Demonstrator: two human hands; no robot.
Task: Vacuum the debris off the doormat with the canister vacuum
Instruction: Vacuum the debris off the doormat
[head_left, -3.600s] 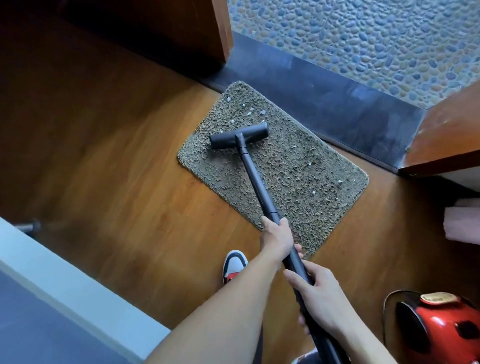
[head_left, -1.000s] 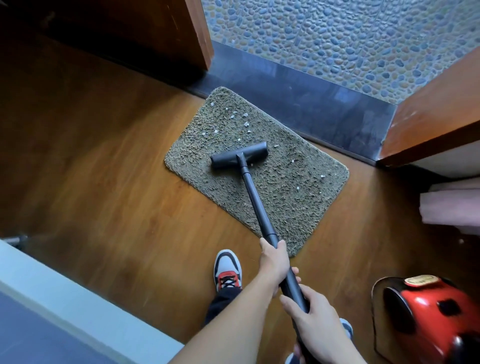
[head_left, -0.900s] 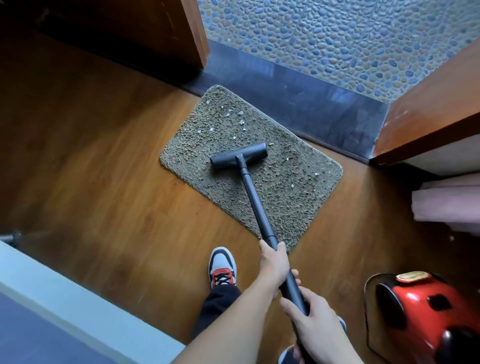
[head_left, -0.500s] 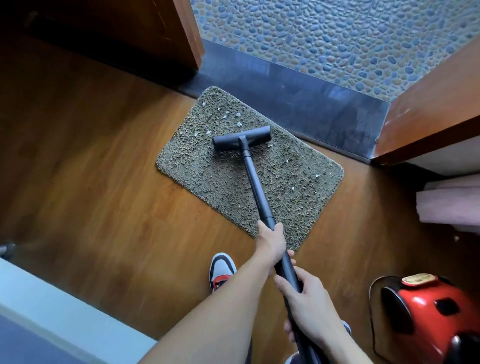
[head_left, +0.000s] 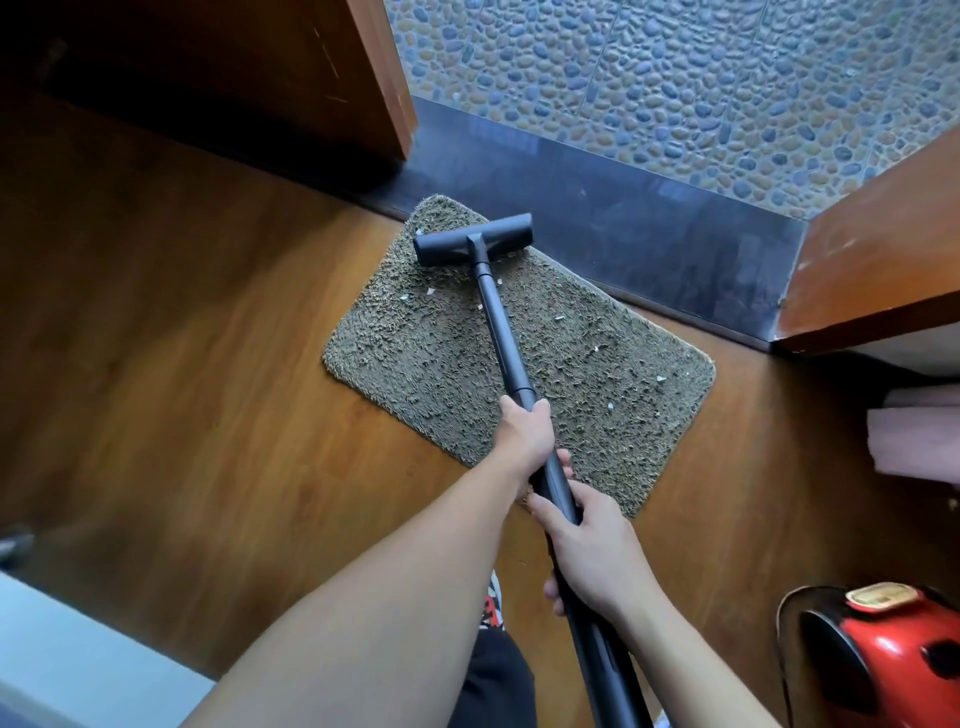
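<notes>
A shaggy olive doormat (head_left: 426, 353) lies on the wooden floor by a dark threshold. A few white debris bits (head_left: 597, 349) are scattered on its middle and right. The black vacuum wand (head_left: 498, 322) runs from my hands to its T-shaped floor head (head_left: 472, 240), which rests on the mat's far corner. My left hand (head_left: 524, 434) grips the wand higher up, over the mat's near edge. My right hand (head_left: 592, 553) holds it lower down. The red canister (head_left: 893, 654) sits at the bottom right.
A dark stone threshold (head_left: 623, 228) and pebble paving (head_left: 675, 88) lie beyond the mat. Wooden door edges stand at the upper left (head_left: 384, 83) and at the right (head_left: 872, 270). A pink roll (head_left: 914, 447) lies at the right edge. A pale ledge (head_left: 78, 660) fills the lower left.
The floor head has been pushed from the mat's middle to its far corner. Both hands followed forward on the wand. The white bits near the far corner are mostly gone.
</notes>
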